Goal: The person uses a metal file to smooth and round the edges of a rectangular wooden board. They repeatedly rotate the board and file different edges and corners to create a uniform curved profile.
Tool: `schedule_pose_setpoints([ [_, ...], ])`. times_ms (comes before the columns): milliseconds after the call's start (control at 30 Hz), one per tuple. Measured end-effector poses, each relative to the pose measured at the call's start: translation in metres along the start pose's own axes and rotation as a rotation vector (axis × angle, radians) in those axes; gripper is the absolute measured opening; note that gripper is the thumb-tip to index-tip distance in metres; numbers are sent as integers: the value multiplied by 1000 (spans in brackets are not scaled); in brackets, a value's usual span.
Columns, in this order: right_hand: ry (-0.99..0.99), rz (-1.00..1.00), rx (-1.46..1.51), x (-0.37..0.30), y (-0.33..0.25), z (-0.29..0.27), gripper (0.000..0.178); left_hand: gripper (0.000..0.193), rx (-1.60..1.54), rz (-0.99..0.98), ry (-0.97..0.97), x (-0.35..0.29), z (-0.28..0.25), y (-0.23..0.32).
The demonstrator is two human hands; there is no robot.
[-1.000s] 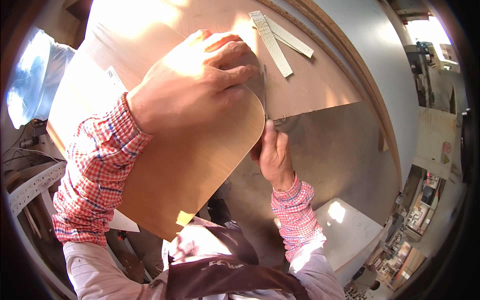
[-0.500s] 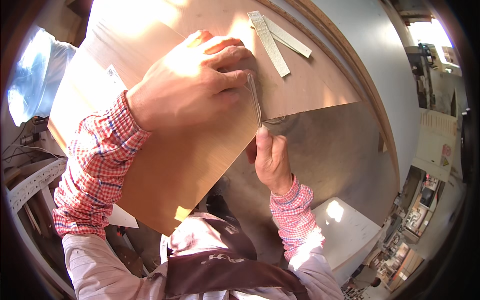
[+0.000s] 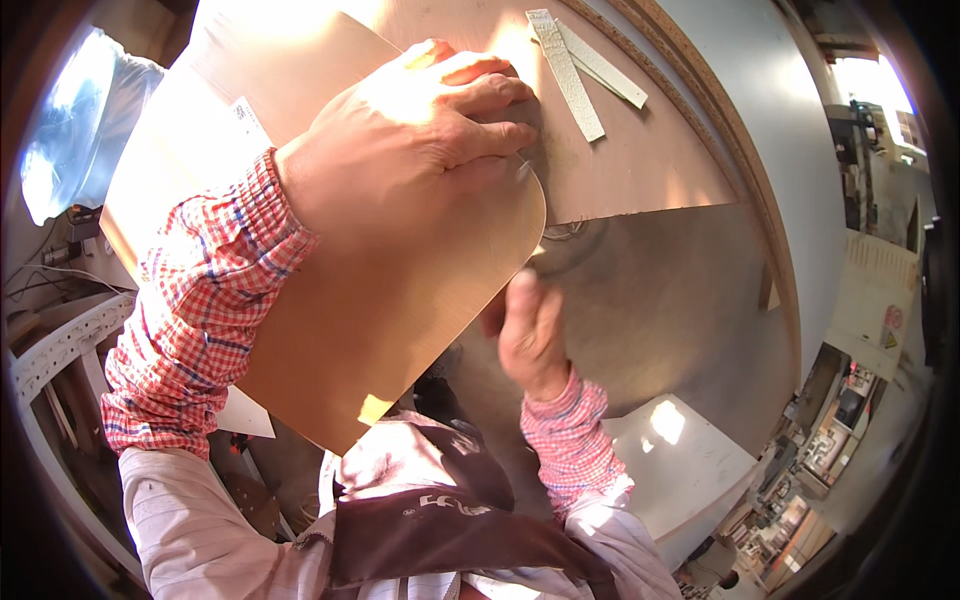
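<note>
My left hand [image 3: 420, 130] lies across the far part of a brown board [image 3: 370, 290], palm down, with its fingers a little apart and bent. The board has a rounded corner on its right, close to the left thumb. Just off the board's right edge is my right hand [image 3: 533, 335], closed, its thumb pointing away from me. Motion smears it, and its other fingers are partly hidden, so what it grips cannot be made out. A small bright spot shows just beyond the thumb.
Beneath the brown board is a larger pinkish wooden panel [image 3: 640, 185]. Two pale textured strips [image 3: 568, 80] lie on it, crossed at one end. A white-faced panel [image 3: 755, 110] with a brown edge curves along the right. Below stands a white board [image 3: 690, 455].
My right hand has moved slightly toward me along the board's edge. The thin metal tool that ran from it up to my left thumb no longer shows. The left hand stays on the board.
</note>
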State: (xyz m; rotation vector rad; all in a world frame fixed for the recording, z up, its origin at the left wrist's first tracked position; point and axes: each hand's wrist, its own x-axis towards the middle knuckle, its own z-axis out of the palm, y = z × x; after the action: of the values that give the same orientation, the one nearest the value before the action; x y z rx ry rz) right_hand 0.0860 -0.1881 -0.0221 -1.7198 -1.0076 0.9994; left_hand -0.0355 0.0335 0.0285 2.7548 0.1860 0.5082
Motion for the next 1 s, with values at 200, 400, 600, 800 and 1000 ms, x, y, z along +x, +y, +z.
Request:
schedule_pose_setpoints([
  [200, -65, -59, 27, -13, 3, 2, 59, 39, -32, 32, 21, 0, 5, -1],
  [400, -59, -57, -20, -1, 9, -6, 59, 38, -37, -6, -5, -2, 7, 0],
  [600, -26, 133, -132, 16, 11, -21, 57, 38, -7, 24, -23, -3, 2, 0],
  [800, 5, 126, 46, -4, 20, -8, 54, 57, -100, 57, -81, 3, -7, 5],
  [1000, -54, -139, -164, 26, 4, -36, 32, 65, -150, 72, -12, 8, -2, 9],
])
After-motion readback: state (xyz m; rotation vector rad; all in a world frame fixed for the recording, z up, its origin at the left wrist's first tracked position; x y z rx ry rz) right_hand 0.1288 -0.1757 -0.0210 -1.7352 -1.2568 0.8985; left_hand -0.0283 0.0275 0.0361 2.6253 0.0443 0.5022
